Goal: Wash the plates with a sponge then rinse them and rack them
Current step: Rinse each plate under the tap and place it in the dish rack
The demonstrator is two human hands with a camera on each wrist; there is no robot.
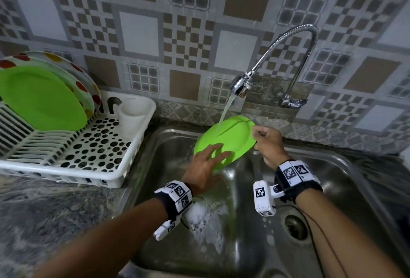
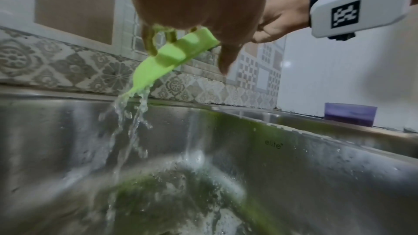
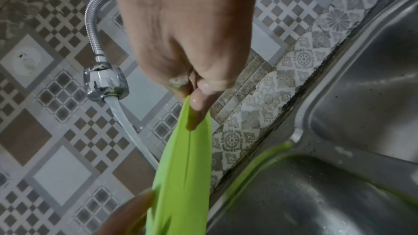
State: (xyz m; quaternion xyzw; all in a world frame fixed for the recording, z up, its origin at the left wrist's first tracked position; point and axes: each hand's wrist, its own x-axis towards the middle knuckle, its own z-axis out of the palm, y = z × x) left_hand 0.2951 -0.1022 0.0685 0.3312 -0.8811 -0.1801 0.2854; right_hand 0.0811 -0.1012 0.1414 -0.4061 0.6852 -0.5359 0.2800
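Observation:
A bright green plate (image 1: 230,135) hangs tilted over the steel sink (image 1: 244,244) under the running faucet (image 1: 240,84). Water strikes its upper face and pours off its low edge (image 2: 133,90). My right hand (image 1: 264,138) pinches the plate's right rim, thumb on the face (image 3: 196,106). My left hand (image 1: 213,153) lies on the plate's lower face with fingers spread and straight. At the left, the white rack (image 1: 99,144) holds another green plate (image 1: 40,98) and spotted plates (image 1: 82,82), standing on edge. A mound of foam (image 1: 199,213) sits in the sink beneath my left wrist; no sponge shows.
A white cup (image 1: 133,111) stands in the rack's back corner. The drain (image 1: 296,226) is at the sink's right. A second basin (image 3: 373,78) lies to the right. A purple container (image 2: 350,115) sits on the back ledge. Speckled counter runs in front of the rack.

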